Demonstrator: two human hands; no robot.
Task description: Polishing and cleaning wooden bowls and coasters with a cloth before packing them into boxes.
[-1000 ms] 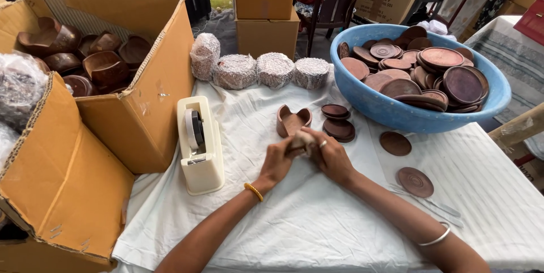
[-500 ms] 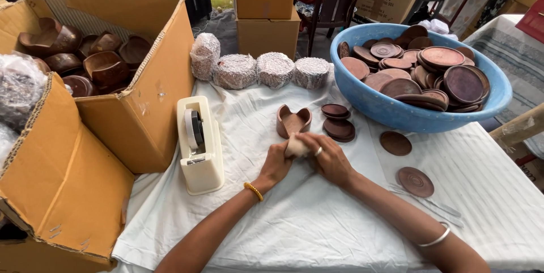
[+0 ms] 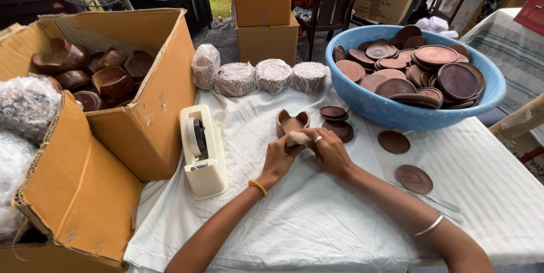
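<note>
My left hand (image 3: pixel 279 158) and my right hand (image 3: pixel 327 151) meet at the middle of the white cloth-covered table (image 3: pixel 317 222). Together they grip a small pale wad (image 3: pixel 297 138), cloth or paper, I cannot tell which. Just beyond the hands sits a brown clay lamp-shaped dish (image 3: pixel 291 122). A few round brown lids (image 3: pixel 335 120) lie stacked to its right.
A cream tape dispenser (image 3: pixel 202 151) stands left of my hands. An open cardboard box (image 3: pixel 147 97) at the left holds brown clay dishes. A blue basin (image 3: pixel 396 111) full of round lids sits at back right; two loose lids (image 3: pixel 414 178) lie near it. Wrapped bundles (image 3: pixel 273 75) line the table's far edge.
The hands and the pale wad have shifted slightly toward the clay dish. The camera has tilted a little, showing more of the fan and boxes behind.
</note>
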